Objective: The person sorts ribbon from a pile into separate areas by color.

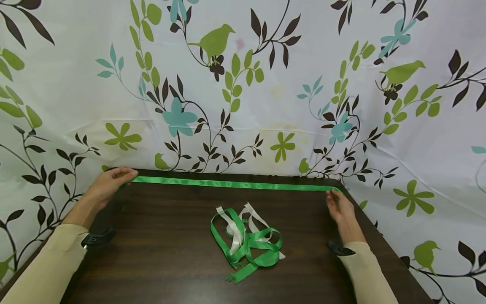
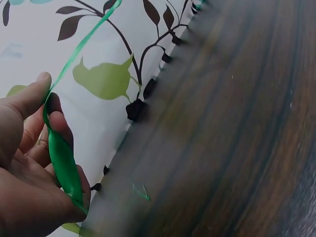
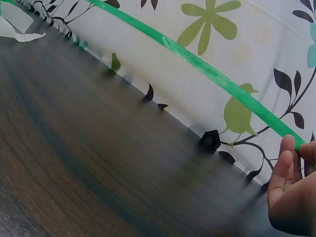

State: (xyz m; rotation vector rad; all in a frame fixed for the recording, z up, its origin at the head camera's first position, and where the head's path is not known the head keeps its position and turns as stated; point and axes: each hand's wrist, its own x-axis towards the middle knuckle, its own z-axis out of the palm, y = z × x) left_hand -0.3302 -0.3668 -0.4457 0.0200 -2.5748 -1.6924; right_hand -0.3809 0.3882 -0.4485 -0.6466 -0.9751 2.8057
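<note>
A green satin ribbon (image 1: 228, 184) is stretched taut from side to side near the table's far edge. My left hand (image 1: 112, 181) pinches one end between thumb and fingers; in the left wrist view a loose tail of the ribbon (image 2: 63, 160) hangs across that palm (image 2: 34, 182). At the other end, my right hand (image 1: 343, 211) pinches the ribbon (image 3: 217, 76), its fingertips (image 3: 288, 143) visible in the right wrist view. Between the hands and nearer to me lies a tangled pile of green ribbon (image 1: 262, 253) and white ribbon (image 1: 236, 234).
The dark wooden table (image 1: 159, 253) ends at a patterned curtain (image 1: 243, 139) behind it. A small green thread (image 2: 141, 192) lies on the tabletop in the left wrist view. Dark bands (image 1: 99, 237) circle both wrists over light sleeves.
</note>
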